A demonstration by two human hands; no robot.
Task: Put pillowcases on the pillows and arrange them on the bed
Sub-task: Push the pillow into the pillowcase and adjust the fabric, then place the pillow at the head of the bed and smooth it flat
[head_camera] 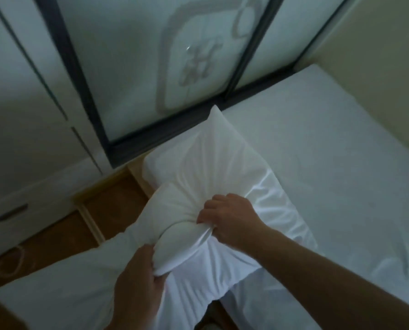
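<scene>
A white pillow lies over the near left edge of the bed, its far corner pointing at the glass door. A white pillowcase covers its near end and hangs down toward me. My right hand is clenched on a bunch of pillowcase fabric over the pillow. My left hand grips the pillowcase edge lower left. Another white pillow lies at the lower left, partly under my left hand.
The bed has a white fitted sheet and runs to a beige wall on the right. A frosted glass sliding door with dark frame stands beyond the bed. White wardrobe doors are at left, above wooden floor.
</scene>
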